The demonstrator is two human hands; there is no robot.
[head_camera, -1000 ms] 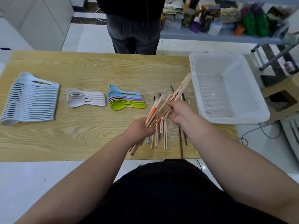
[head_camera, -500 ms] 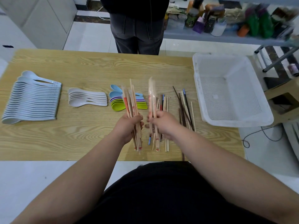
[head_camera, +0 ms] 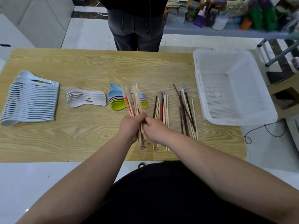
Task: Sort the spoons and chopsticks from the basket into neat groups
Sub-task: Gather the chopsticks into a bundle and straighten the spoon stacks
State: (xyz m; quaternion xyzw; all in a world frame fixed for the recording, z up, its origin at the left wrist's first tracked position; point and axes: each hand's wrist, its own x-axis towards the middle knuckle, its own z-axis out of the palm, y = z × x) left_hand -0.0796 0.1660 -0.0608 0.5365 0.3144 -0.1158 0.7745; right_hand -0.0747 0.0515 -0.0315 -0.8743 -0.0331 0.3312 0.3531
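Hands meet over the near-centre of the table [head_camera: 80, 136], both forearms reaching in from the bottom edge and converging. Left hand [head_camera: 130, 125] has its fingers wrapped round a bundle of wrapped chopsticks [head_camera: 131, 101] at about mid-length. The bundle stands near upright, tops fanned in front of the coloured spoons [head_camera: 115, 105], lower ends down by the near table edge. Right hand [head_camera: 155, 128] is pressed against the left, fingers curled in on the bundle's right side just below the left grip. Mixed chopsticks [head_camera: 163, 107] lie flat just right of the hands, dark chopsticks [head_camera: 186, 109] further right. Basket [head_camera: 239, 122] sits at the table's right end. White spoons [head_camera: 85, 99] and pale blue spoons [head_camera: 30, 102] are nested in rows on the left.
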